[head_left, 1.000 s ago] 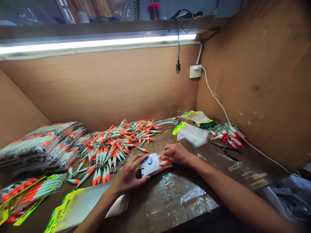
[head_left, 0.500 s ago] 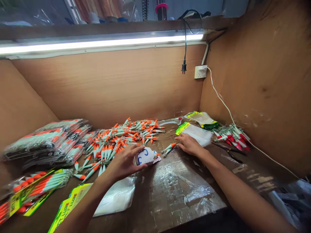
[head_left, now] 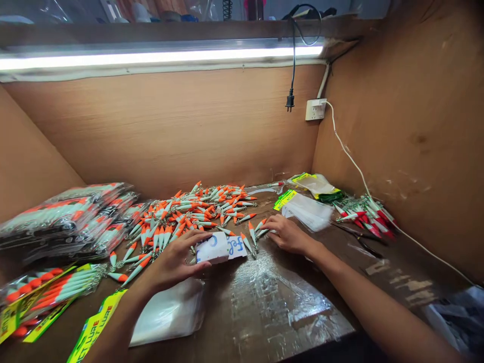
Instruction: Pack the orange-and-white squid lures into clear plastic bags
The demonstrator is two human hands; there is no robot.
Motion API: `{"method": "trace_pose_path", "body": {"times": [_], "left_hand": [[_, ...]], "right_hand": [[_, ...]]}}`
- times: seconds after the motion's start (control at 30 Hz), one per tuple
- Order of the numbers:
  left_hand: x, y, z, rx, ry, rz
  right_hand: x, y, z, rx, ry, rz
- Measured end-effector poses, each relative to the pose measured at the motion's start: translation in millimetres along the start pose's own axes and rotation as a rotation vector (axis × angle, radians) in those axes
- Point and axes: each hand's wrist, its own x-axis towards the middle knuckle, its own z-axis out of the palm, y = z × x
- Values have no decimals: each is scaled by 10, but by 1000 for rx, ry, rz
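My left hand [head_left: 185, 254] grips a folded piece of white card [head_left: 217, 248] with blue handwriting, thumb along its lower edge and fingers over the top. Right of the card lie a couple of orange-and-white fishing lures [head_left: 251, 237] with metal hooks at their tails. My right hand [head_left: 289, 233] has its fingers closed at the hook end of another such lure [head_left: 260, 227]; the fingertips partly hide it. Behind both hands spreads a large heap of the same lures [head_left: 200, 204]. Clear plastic bags [head_left: 170, 312] with yellow "LURE" headers lie under my left forearm.
Packed bags of lures [head_left: 75, 214] are stacked at the left, with yellow-headed packs [head_left: 60, 292] in front. At the right are more bags [head_left: 308, 209], red-and-white lures [head_left: 365, 217], pliers [head_left: 363, 239] and a white cord [head_left: 351, 159]. A black plug [head_left: 290, 101] hangs above.
My left hand has moved left and slightly down with the card, whose writing now faces me more. My right hand has moved down and closed on a lure. More lures now stand beside the card.
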Motion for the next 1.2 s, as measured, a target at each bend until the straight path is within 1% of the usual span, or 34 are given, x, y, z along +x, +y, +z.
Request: {"method": "trace_pose_path", "body": {"times": [0.1,0.17,0.23,0.3,0.4,0.5,0.6,0.67,0.7,0.77,0.83,0.87,0.93,1.0,1.07,1.2], "left_hand": [[-125,-71,16,-142,-38,-66],[-160,-29,92,-220,-72,-49],[-154,73,216,-263,-137,2],[-128,195,362,-275,-196,47],[-100,322,556,-260,-187,71],[-105,338,663,-232,-145,85],[-124,298,684,-226,-126,92],[-136,274,678,-223,-127,91],[-142,265,676,-222,-124,90],[-152,252,681,-223,-111,84],[-158,239,695,-221,-96,80],[-160,231,704,-218,-94,79],[-159,215,720,-208,-103,73],[-153,203,726,-201,-116,65],[-143,201,722,-200,-122,62],[-127,225,704,-202,-137,63]], "right_hand": [[21,-32,15,8,-3,-48],[59,-30,30,7,-5,-66],[102,6,46,-32,-5,-24],[135,76,61,-105,-24,70],[149,193,76,-180,-103,158],[127,245,42,-195,-155,179],[72,190,-88,-170,-149,179],[19,99,-209,-79,-175,184],[-9,39,-265,-12,-220,192],[-60,-100,-341,123,-376,203],[-94,-255,-347,200,-530,204],[-103,-330,-327,207,-577,204],[-109,-450,-265,177,-597,197],[-109,-494,-223,136,-578,175],[-117,-452,-231,103,-565,168],[-145,-315,-270,39,-576,224]]}}
